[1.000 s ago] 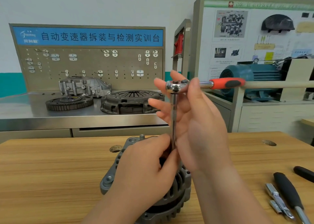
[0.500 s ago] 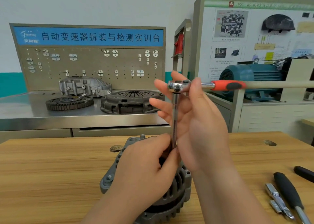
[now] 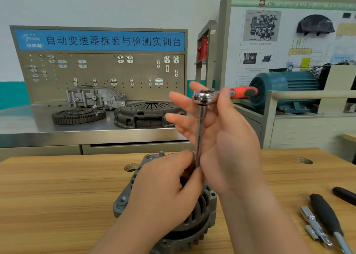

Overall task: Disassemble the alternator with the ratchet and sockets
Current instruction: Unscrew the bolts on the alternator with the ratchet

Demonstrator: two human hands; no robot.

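Observation:
A grey alternator point(image 3: 123, 201) stands on the wooden table point(image 3: 57, 196), mostly covered by my hands. A chrome extension bar point(image 3: 200, 130) rises upright from its top to the ratchet head point(image 3: 202, 96), whose red handle point(image 3: 243, 92) points right. My left hand point(image 3: 163, 196) is closed around the bar's lower end, right on the alternator; the socket is hidden under it. My right hand point(image 3: 227, 147) holds the ratchet near its head, thumb across the handle, fingers spread behind the bar.
Right of the alternator lie a black-handled tool point(image 3: 325, 215), small metal bits point(image 3: 312, 226) and another black handle point(image 3: 344, 195). Behind the table, a steel bench carries a flywheel point(image 3: 79, 116), a clutch cover point(image 3: 146, 115) and a housing point(image 3: 94, 96). A blue motor point(image 3: 285, 88) sits at right.
The ratchet handle has swung a little, so its red grip looks shorter and nearer my right hand. My left hand stays on the bar's lower end.

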